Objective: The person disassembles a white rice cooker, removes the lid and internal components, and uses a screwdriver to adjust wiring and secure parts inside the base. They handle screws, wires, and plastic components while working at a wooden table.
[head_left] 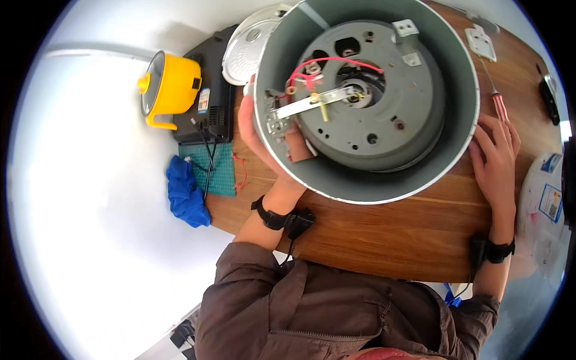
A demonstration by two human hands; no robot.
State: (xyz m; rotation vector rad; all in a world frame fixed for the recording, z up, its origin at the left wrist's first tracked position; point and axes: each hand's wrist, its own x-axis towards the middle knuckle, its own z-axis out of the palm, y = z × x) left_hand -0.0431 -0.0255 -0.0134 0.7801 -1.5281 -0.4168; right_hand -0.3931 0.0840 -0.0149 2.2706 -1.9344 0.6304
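A large grey metal cooker shell (456,78) is tilted up toward me over the wooden table (384,234), its open underside showing a round base plate, red wires (324,65) and a metal strip (309,103). My left hand (258,141) grips the shell's left wall from outside. My right hand (497,157) lies flat against the shell's right wall, fingers spread, beside a red-handled screwdriver (499,105).
A yellow pot (171,87) and a black appliance (211,90) stand at the table's left end, with a green cutting mat (222,174) and blue cloth (186,195). A round metal lid (246,51) lies behind. A white metal bracket (481,43) and a white appliance (546,210) sit right.
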